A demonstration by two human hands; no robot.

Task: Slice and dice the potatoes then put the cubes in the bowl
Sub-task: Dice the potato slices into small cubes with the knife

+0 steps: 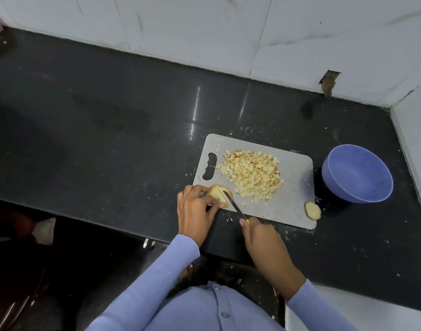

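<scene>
At the board's (293, 187) near-left corner, the left hand (196, 210) pinches a part-sliced potato (218, 193) while the right hand (261, 236) grips a knife (233, 204), blade resting on it. Fingertips seem very close to the edge, so a slip could nick them. Cubes (252, 176) heap mid-board; some could scatter off it (the bowl (357, 174), off the right edge, holds none). Another potato piece (312, 210) overhangs the near-right corner and could roll off.

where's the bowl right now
In the head view the blue bowl sits on the dark counter at the right, just past the right edge of the cutting board, near the wall corner.
</scene>
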